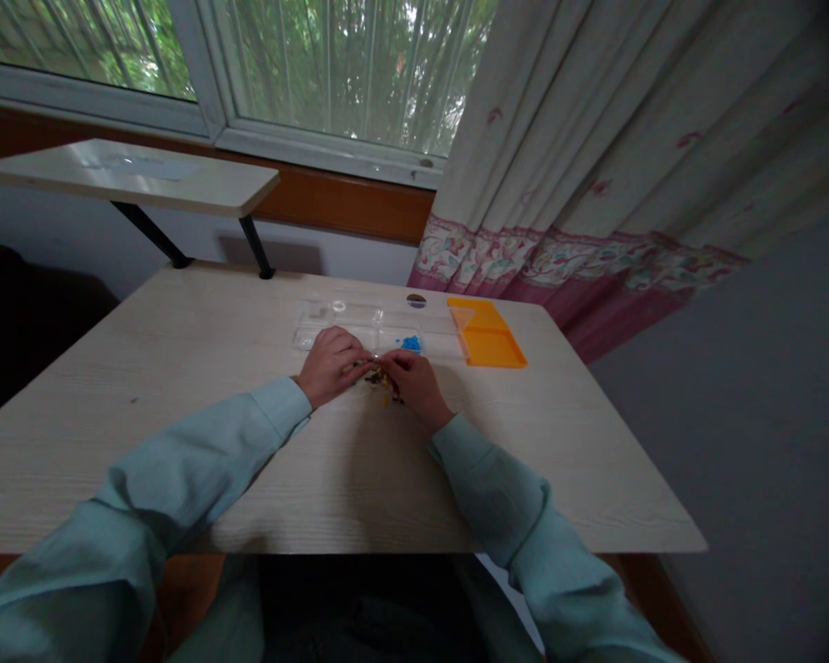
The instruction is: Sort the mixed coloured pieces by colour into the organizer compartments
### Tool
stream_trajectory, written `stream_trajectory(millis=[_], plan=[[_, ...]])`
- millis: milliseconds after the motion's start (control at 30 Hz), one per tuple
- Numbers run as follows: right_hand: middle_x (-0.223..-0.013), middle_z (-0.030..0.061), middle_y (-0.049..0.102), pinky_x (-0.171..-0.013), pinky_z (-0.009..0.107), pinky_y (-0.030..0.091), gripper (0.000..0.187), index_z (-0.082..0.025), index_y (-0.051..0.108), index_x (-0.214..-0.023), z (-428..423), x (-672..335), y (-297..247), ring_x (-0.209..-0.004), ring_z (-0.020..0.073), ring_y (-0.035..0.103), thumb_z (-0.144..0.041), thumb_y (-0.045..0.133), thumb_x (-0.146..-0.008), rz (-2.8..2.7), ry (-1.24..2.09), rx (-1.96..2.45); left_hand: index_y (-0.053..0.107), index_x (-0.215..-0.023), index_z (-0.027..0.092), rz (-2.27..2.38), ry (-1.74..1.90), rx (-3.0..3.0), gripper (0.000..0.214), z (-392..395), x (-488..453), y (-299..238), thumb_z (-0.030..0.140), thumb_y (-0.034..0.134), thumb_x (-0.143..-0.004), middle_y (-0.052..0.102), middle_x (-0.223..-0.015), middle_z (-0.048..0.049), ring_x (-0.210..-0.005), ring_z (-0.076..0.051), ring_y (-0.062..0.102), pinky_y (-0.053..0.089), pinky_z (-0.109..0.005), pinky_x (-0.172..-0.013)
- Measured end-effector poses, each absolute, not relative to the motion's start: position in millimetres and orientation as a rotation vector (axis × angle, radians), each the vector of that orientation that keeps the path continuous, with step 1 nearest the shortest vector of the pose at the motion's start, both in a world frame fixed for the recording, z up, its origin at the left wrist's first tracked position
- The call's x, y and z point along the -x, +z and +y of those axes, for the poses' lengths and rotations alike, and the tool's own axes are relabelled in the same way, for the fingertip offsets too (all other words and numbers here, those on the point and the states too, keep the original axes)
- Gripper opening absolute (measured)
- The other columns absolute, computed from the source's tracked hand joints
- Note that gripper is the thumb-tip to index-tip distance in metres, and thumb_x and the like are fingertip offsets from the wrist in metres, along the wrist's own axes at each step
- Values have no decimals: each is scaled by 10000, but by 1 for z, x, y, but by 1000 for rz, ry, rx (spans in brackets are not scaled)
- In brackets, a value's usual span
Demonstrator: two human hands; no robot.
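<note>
My left hand (pixel 332 366) and my right hand (pixel 418 385) meet over the table, fingertips pinched close together. Whatever they hold between them is too small to make out. Right below the fingers lies a loose pile of small mixed pieces (pixel 379 378), dark, yellow and green, partly hidden by both hands. Just behind the hands is a clear plastic compartment box (pixel 359 314). In its near right compartment sits a little heap of small blue pieces (pixel 410 343). The left hand covers part of the box's near edge.
An orange divided tray (pixel 492 348) lies at the right, beside the clear plastic. A round hole (pixel 415 300) is near the back edge of the wooden table (pixel 180 387). At the back left stands a raised shelf (pixel 180 180) on black legs. A curtain (pixel 525 166) hangs behind.
</note>
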State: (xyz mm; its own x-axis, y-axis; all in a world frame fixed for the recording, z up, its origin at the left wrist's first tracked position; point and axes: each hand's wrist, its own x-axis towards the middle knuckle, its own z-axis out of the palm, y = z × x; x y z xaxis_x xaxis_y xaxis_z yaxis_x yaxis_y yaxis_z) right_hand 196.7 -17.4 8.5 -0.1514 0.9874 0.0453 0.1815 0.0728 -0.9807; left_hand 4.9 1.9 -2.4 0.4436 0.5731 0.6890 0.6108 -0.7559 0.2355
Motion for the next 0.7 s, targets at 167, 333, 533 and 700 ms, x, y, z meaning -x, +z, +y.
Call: stream_trajectory(millis=[167, 333, 533, 700], plan=[[-481, -48, 507, -366, 212, 306, 372, -181, 664, -717, -19, -196, 11, -375, 83, 419, -542, 597, -779, -1510, 1187, 1229, 730, -937, 274, -1125, -1228, 2644, 235, 2, -5, -1, 441, 566, -917, 661, -826, -48, -861, -199, 550, 400, -389, -807], [-473, -49, 492, -402, 224, 319, 411, -189, 677, -745, -15, -203, 9, -392, 95, 430, -574, 556, -821, -1530, 1098, 1245, 723, -894, 246, -1301, -1361, 2457, 253, 14, 12, 3, 443, 564, -916, 654, -837, -50, -873, -215, 549, 407, -407, -830], [-463, -52, 483, -433, 239, 316, 374, -197, 661, -736, -9, -212, 5, -398, 106, 424, -538, 554, -845, -1506, 1048, 1272, 684, -865, 223, -1488, -1457, 2208, 287, 30, 32, -2, 454, 527, -930, 624, -850, -46, -877, -219, 531, 397, -400, -841], [-544, -21, 561, -555, 244, 388, 371, -194, 691, -761, -8, -215, 3, -555, 138, 528, -519, 542, -860, -1643, 884, 1335, 714, -877, 222, -1466, -1354, 2261, 285, 34, 31, -11, 443, 539, -923, 632, -863, -55, -884, -226, 524, 397, -395, -820]])
